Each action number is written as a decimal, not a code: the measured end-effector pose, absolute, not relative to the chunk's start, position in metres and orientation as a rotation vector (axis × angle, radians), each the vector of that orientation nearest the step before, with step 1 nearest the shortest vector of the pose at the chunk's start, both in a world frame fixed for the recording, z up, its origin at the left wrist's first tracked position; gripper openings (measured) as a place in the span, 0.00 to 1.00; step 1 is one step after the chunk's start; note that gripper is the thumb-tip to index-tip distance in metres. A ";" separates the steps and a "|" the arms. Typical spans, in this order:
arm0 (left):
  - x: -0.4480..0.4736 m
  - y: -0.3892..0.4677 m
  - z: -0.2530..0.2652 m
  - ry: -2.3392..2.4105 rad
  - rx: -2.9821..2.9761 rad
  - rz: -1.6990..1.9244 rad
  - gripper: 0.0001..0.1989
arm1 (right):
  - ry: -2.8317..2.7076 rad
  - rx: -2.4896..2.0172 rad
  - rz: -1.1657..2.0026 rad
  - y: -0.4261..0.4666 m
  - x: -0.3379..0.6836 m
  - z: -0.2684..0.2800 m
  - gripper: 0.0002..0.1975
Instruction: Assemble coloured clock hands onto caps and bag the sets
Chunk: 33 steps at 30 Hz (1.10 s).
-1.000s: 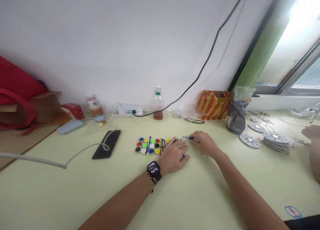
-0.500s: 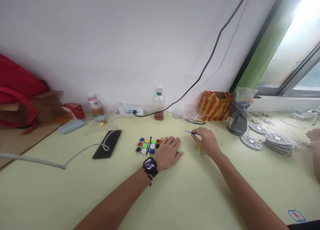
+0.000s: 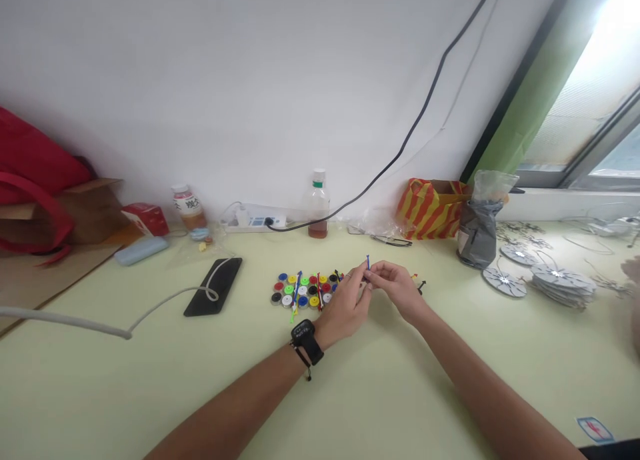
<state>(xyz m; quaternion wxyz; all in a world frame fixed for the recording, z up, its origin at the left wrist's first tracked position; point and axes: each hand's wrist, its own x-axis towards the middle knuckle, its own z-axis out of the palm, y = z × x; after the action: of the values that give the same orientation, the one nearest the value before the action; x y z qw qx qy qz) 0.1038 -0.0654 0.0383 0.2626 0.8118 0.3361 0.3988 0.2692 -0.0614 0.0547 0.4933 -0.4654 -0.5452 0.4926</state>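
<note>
A thin blue plastic stick [image 3: 368, 262] stands upright between the fingertips of both hands, its lower end hidden by them. My right hand [image 3: 399, 291] pinches it from the right with thumb and forefinger. From the left, my left hand [image 3: 349, 308] closes its fingertips on it too. Small round pieces in several colours, such as a yellow one [image 3: 314, 302], lie in rows left of my left hand, which hides part of them. Thin coloured sticks [image 3: 297, 291] lie between those pieces. More stick ends [image 3: 421, 286] show behind my right hand.
A black phone-like slab [image 3: 214, 287] lies left under a grey cable. Behind are a bottle [image 3: 319, 210], a power strip [image 3: 260, 221] and a striped bag [image 3: 433, 210]. Stacked grey discs [image 3: 563, 283] lie right, near another person's blurred arm [image 3: 631, 293] at the edge.
My right hand has brought the blue stick left and turned it upright. My left hand has lifted off the round pieces, uncovering more of them, and its fingers now meet the right hand's.
</note>
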 end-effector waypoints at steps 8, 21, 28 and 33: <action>0.097 -0.063 0.039 0.894 2.199 1.100 0.14 | -1.309 -1.075 1.475 -0.061 0.276 0.055 0.08; 0.096 -0.061 0.030 1.095 2.433 1.006 0.04 | -1.860 -1.492 0.428 -0.046 0.292 0.023 0.14; 0.098 -0.063 0.028 1.255 2.678 0.839 0.01 | -2.069 -1.630 0.174 -0.048 0.302 0.022 0.10; 0.098 -0.066 0.027 1.344 2.705 0.853 0.04 | -1.858 -1.709 0.034 -0.039 0.334 0.035 0.11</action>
<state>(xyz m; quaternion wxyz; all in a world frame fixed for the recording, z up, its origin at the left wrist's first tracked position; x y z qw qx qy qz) 0.0984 -0.0663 0.0268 0.0015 0.8618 0.4283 0.2717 0.3339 -0.0390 0.0352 0.3036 -0.6451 -0.7011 0.0128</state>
